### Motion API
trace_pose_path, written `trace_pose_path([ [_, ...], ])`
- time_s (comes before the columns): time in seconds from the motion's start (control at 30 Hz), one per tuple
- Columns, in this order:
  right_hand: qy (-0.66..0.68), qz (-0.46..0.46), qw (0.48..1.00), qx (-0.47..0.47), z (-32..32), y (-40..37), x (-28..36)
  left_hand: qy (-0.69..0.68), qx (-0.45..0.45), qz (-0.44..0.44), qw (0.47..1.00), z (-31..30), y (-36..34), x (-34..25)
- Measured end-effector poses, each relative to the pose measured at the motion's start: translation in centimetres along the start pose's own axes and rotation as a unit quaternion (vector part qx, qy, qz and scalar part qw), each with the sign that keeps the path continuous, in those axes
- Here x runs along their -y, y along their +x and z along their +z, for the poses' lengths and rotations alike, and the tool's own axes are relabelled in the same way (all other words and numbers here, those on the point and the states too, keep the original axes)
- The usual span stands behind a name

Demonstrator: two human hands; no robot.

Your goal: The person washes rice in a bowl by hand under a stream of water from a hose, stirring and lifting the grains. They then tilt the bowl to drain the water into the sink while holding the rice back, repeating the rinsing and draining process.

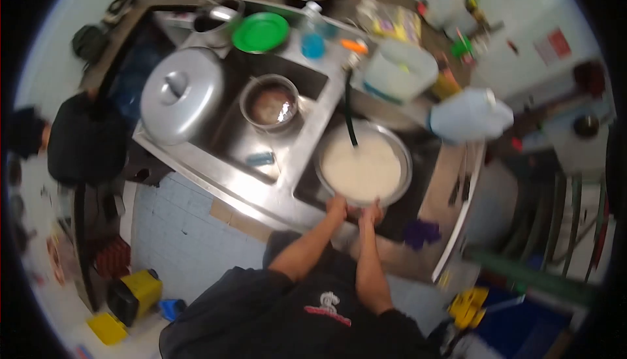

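A large round metal basin full of cloudy, cream-coloured liquid sits in the right-hand sink bowl. At its near rim are both of my hands, side by side. My left hand is closed on the rim, and my right hand grips it a little further right; the fingertips are partly hidden under the edge. From the tap, a dark hose hangs down with its end at the liquid. What lies beneath the liquid cannot be seen.
In the left sink bowl stands a metal pot with brownish liquid. A big domed lid leans over that bowl's left edge. Behind are a green plate, a blue spray bottle and a plastic tub. A purple cloth lies right.
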State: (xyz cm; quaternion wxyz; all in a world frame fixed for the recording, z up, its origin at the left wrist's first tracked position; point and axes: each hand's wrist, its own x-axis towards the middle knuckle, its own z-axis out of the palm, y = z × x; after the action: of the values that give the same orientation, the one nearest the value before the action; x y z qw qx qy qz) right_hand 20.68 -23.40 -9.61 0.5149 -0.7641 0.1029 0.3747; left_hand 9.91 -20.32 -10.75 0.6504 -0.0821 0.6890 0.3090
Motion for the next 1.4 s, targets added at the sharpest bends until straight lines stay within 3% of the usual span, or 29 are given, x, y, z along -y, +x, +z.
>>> trace_pose_path([
  [0.13, -0.033, 0.007, 0.999, -0.040, -0.1, -0.8, 0.4, -0.036, 0.060, -0.028, 0.997, 0.4, -4.0, -2.9],
  [0.27, -0.056, -0.020, 0.995, -0.079, 0.0, -2.0, 1.6, -0.030, 0.039, -0.048, 0.998, 0.9, -5.8, -3.6],
  [0.47, -0.060, -0.017, 0.998, -0.032, -0.1, -1.8, 1.8, 0.031, -0.023, 0.003, 0.999, 1.5, -6.9, -3.8],
  [0.57, -0.109, -0.047, 0.991, -0.065, 0.3, -1.1, 1.3, 0.041, -0.049, 0.024, 0.998, 1.8, -7.2, -3.7],
  [0.63, -0.198, -0.132, 0.963, -0.128, 0.3, 0.3, -0.2, 0.040, -0.067, 0.031, 0.996, 2.1, -7.9, -4.2],
  [0.73, -0.266, -0.189, 0.935, -0.135, 0.2, -0.3, 0.2, 0.069, -0.084, 0.035, 0.993, 2.5, -10.1, -5.3],
  [0.77, -0.232, -0.209, 0.942, -0.123, 0.4, -0.6, 0.4, 0.069, -0.111, 0.043, 0.990, 2.8, -10.8, -5.6],
  [0.87, -0.209, -0.176, 0.953, -0.127, 0.6, -0.9, 0.5, 0.086, -0.139, 0.054, 0.985, 3.1, -10.9, -5.8],
  [1.03, -0.191, -0.202, 0.952, -0.127, 1.1, -1.9, 1.7, 0.131, -0.119, 0.069, 0.982, 3.0, -10.2, -5.4],
  [1.1, -0.255, -0.198, 0.933, -0.157, 1.0, -2.1, 2.1, 0.131, -0.137, 0.102, 0.977, 3.1, -9.7, -4.8],
  [1.4, -0.224, -0.183, 0.949, -0.126, 0.8, -3.0, 2.8, 0.089, -0.086, 0.030, 0.992, 2.5, -7.1, -4.1],
])
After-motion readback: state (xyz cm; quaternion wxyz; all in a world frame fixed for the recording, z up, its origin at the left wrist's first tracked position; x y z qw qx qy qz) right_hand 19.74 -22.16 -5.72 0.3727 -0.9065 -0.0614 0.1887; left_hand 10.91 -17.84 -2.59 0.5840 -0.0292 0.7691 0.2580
